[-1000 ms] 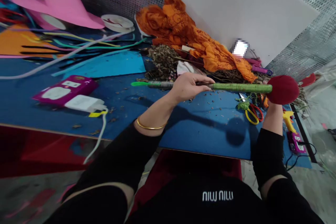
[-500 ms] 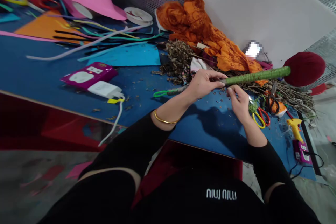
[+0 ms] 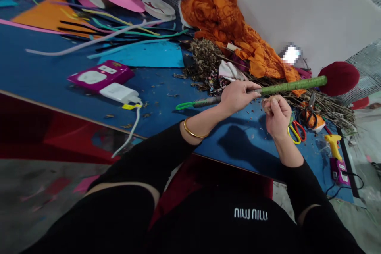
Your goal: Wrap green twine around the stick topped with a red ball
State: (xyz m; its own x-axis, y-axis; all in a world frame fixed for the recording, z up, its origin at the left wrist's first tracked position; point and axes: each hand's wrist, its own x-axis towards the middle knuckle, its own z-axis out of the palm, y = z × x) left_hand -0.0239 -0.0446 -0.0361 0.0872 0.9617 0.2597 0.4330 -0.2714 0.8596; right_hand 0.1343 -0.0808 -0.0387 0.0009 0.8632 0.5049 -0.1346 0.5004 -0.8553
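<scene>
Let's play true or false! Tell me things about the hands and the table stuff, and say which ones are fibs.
1. The left hand holds a long, partly green-wrapped stick. True.
2. The right hand grips the round dark red ball. False: that hand is below the stick, away from the ball.
3. The gold bangle circles the right forearm. False: it circles the left forearm.
4. Crumpled orange cloth lies beside brown dried plants. True.
5. The yellow plastic glue gun is nearer the left hand. False: it is nearer the right hand.
</scene>
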